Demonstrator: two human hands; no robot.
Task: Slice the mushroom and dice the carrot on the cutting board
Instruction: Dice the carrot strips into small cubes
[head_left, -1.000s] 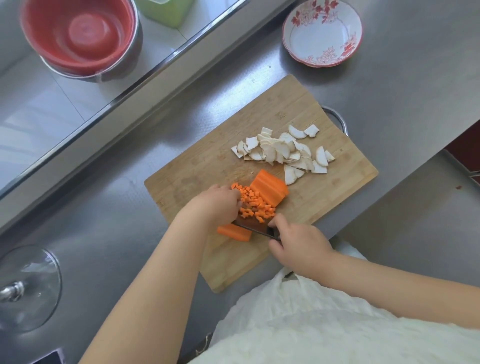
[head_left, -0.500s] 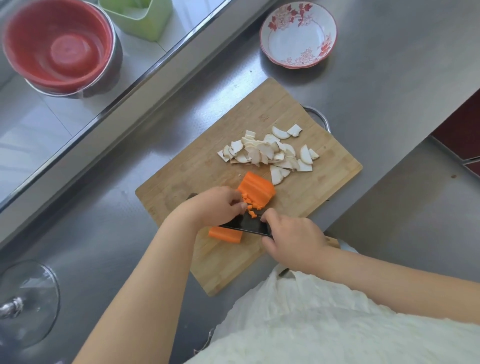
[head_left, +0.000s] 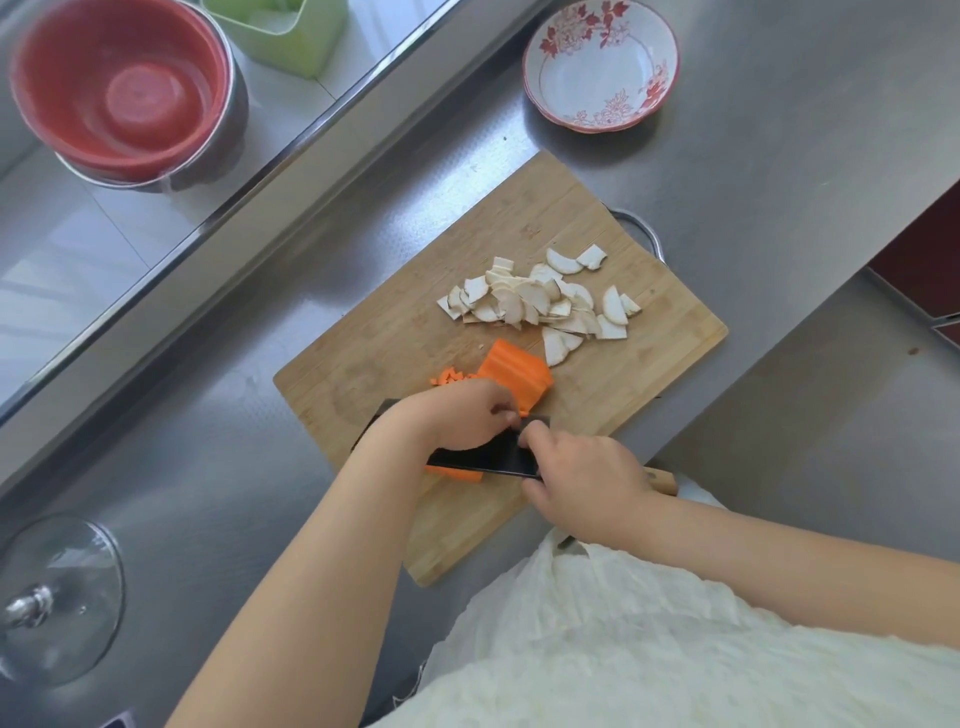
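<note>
- Nearest to us, our right hand is curled around the knife where the dark blade meets its wooden handle, near the close edge of the cutting board.
- Just left of it, our left hand lies over the top of the blade with its fingers bent down; we cannot tell whether it grips the blade or pinches carrot bits against it.
- An orange carrot piece pokes out under the near side of the blade, still uncut.
- Just beyond our left hand, a stack of carrot slabs sits on the board, also not yet diced, with a small heap of diced carrot at its left.
- We judge the carrot work only partly done: a little is in cubes, most remains in larger pieces.
- Farther on, toward the right side of the board, a loose pile of white mushroom slices lies spread out; no whole mushroom shows, so that part looks finished.
- Beyond the board, on the steel tabletop, stands an empty white bowl with red flowers.
- Far left, a red bowl rests in a metal one.
- We can read no brand, label or writing anywhere.
</note>
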